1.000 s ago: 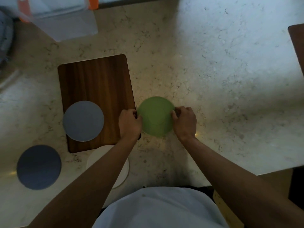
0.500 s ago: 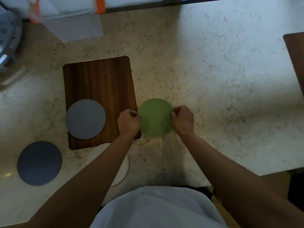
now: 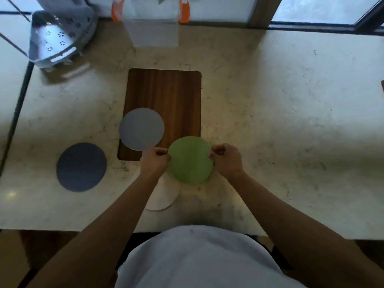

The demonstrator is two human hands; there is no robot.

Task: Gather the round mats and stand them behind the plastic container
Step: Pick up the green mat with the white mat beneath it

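A green round mat (image 3: 190, 160) is held by both hands just above the counter, at the near right corner of the wooden board. My left hand (image 3: 154, 161) pinches its left edge and my right hand (image 3: 226, 159) pinches its right edge. A light grey round mat (image 3: 141, 129) lies on the board's near left part. A dark grey round mat (image 3: 81, 166) lies flat on the counter to the left. A white round mat (image 3: 164, 197) lies partly hidden under my left forearm. The clear plastic container (image 3: 152, 28) with orange clips stands at the counter's back edge.
A dark wooden board (image 3: 166, 96) lies in the middle of the marble counter (image 3: 280, 121). A grey perforated colander (image 3: 58, 38) sits at the back left. Windows run along the back. Another wooden piece (image 3: 382, 86) shows at the far right edge.
Both hands have lifted the green mat slightly and brought it over the board's corner. My view has tilted up, so the container and colander now show fully.
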